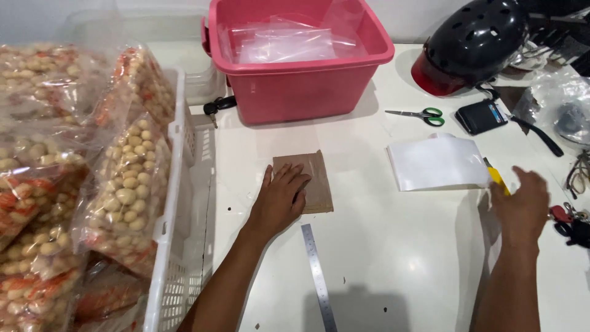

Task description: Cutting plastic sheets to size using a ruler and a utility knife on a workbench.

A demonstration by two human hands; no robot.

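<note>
The left hand (280, 198) lies flat with fingers spread on a small brown bag (307, 179) on the white tabletop (393, 246). The bag sits just in front of the pink tub (295, 86). A metal ruler (318, 278) lies near it, closer to the person. The right hand (522, 203) is open and holds nothing, right by a yellow cutter (498, 180) and a white sheet (436, 163). Scissors (421, 115) lie right of the tub. Left of it stands a white basket (175, 203) with snack bags (126, 190).

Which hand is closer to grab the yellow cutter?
The right hand, probably. It hovers open right beside the yellow-handled cutter, next to the white sheet. The left hand lies flat on the brown paper square.
</note>
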